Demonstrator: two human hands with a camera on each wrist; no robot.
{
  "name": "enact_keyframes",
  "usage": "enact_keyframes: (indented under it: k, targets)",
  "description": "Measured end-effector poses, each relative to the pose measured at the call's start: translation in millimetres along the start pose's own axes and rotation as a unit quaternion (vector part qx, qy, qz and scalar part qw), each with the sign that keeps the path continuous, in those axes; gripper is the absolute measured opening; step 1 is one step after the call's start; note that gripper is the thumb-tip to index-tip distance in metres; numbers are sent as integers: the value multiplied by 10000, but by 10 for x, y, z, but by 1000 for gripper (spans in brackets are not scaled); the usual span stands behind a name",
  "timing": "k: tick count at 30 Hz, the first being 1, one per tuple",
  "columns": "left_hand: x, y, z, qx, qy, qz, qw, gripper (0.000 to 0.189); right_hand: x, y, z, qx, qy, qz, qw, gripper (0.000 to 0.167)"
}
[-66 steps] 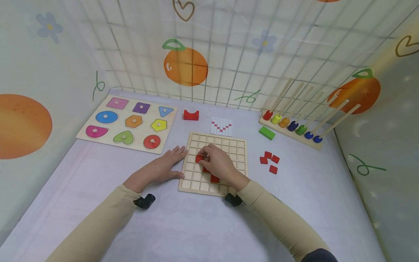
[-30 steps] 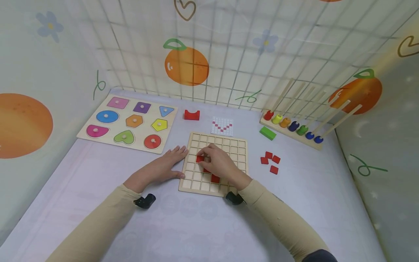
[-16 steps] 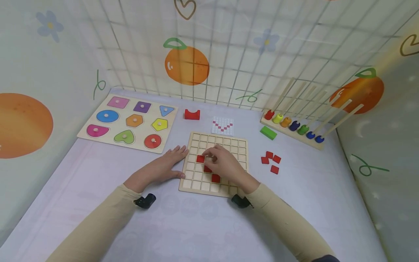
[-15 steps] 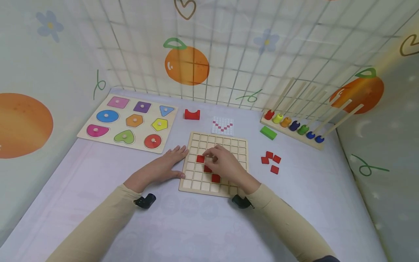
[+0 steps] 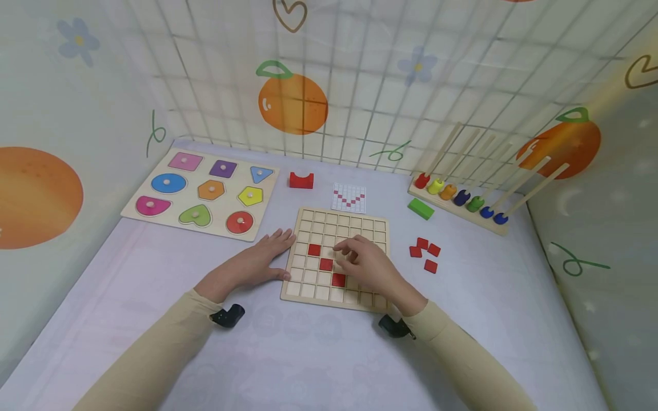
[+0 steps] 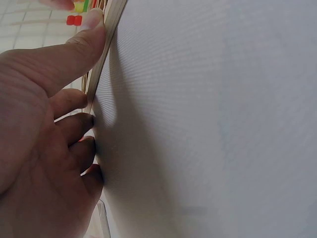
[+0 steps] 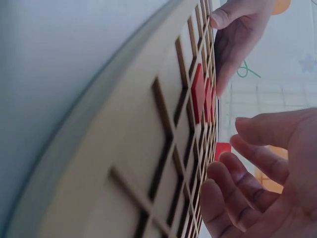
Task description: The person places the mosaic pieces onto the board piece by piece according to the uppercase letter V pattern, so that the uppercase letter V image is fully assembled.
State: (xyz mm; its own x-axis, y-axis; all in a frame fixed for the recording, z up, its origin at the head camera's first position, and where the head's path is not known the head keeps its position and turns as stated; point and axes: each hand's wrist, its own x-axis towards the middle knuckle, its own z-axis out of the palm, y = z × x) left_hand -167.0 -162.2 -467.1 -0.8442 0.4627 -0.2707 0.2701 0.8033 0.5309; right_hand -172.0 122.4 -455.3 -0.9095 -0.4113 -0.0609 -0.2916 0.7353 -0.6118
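A wooden grid board [image 5: 336, 213] lies in the middle of the table. Three red square tiles sit in its cells on a diagonal: an upper tile [image 5: 314, 250], a middle tile [image 5: 326, 264] and a lower tile [image 5: 338, 279]. My right hand [image 5: 371, 267] is over the board's right half, fingers loosely bent with nothing between them; the right wrist view shows a gap between thumb and fingers. With fingers spread, my left hand [image 5: 261, 260] rests at the board's left edge, its thumb [image 6: 79, 52] against the rim in the left wrist view.
Several loose red tiles [image 5: 430, 266] lie right of the board. Behind it are a printed pattern card [image 5: 349, 198] and a red notched block [image 5: 301, 181]. A shape puzzle board [image 5: 231, 162] lies left; a green block [image 5: 421, 209] and a peg rack [image 5: 460, 210] stand right.
My right hand has let go of the upper red tile and moved right and slightly toward me, uncovering all three tiles. The left hand has stayed at the board's edge.
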Motion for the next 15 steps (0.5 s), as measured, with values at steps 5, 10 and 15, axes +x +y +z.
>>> enact_keyframes:
  k: [5,10,15]
  targets:
    - [-1,5,0,9,-7,-19,10000,94,-98,77,-89,35,103,131,9999,27]
    - [1,1,2,32,-16,-21,10000,93,-189,173,-176,64,170,267,9995,27]
    - [4,-6,8,44,-20,-50,10000,94,-271,268,-247,97,223,475,9986,29]
